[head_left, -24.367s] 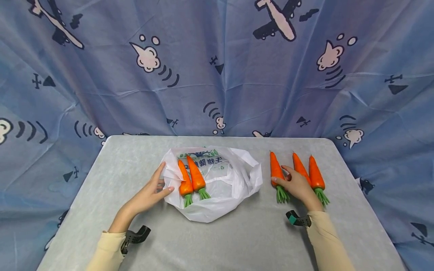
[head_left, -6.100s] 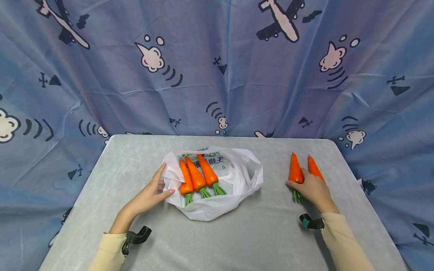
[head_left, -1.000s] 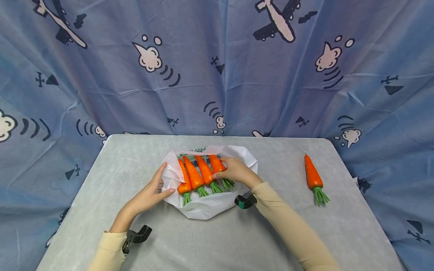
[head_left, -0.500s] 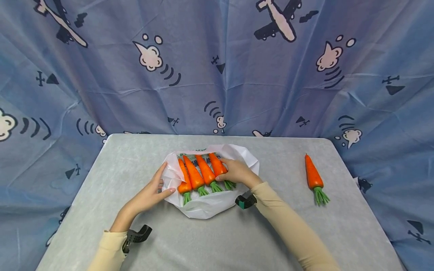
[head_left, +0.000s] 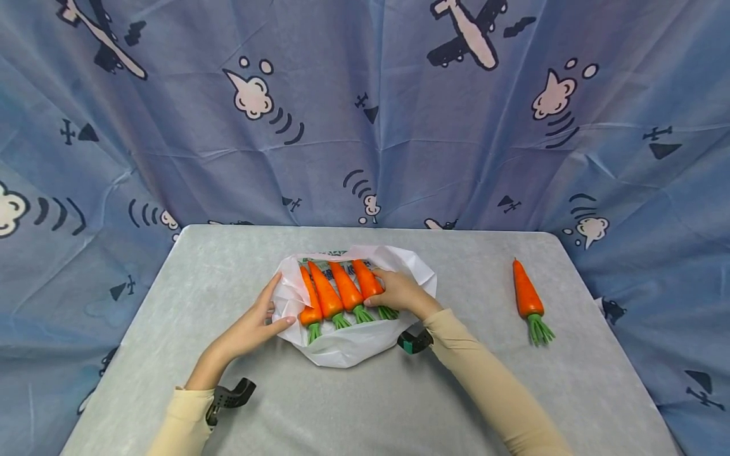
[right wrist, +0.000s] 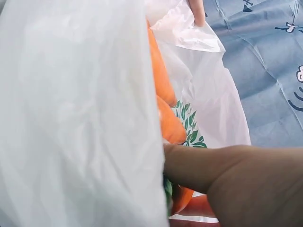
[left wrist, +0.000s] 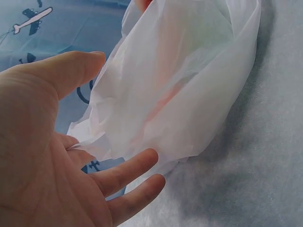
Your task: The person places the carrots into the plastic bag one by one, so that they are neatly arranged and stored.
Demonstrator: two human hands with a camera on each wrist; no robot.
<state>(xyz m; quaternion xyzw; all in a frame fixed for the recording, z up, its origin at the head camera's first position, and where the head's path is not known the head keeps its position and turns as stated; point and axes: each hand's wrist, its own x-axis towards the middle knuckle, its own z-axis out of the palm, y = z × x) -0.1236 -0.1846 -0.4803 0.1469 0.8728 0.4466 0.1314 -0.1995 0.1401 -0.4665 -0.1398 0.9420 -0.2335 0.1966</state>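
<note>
A white plastic bag (head_left: pixel 345 356) with green print lies with its mouth spread at mid-table. Several orange carrots (head_left: pixel 326 294) with green tops lie side by side in it, tips pointing away. My right hand (head_left: pixel 403 294) reaches into the mouth and grips the rightmost carrot (head_left: pixel 366 277) near its top, thumb on the near side. In the right wrist view the bag's wall hides part of that hand (right wrist: pixel 236 175). At the bag's left edge, my left hand (head_left: pixel 248 330) has its fingers spread; the left wrist view shows its fingers (left wrist: pixel 130 172) loosely extended against the thin plastic (left wrist: pixel 189 109).
One more carrot (head_left: pixel 527 294) lies by itself on the right side of the grey-white table (head_left: pixel 319 411). A blue curtain (head_left: pixel 319 171) printed with planes hangs behind the table and along both sides. Each wrist wears a black camera strap (head_left: pixel 230 398).
Since the oldest frame, two carrots have gone from the table's right side into the bag and another is in my right hand there. Over the last second the right hand shifted slightly right.
</note>
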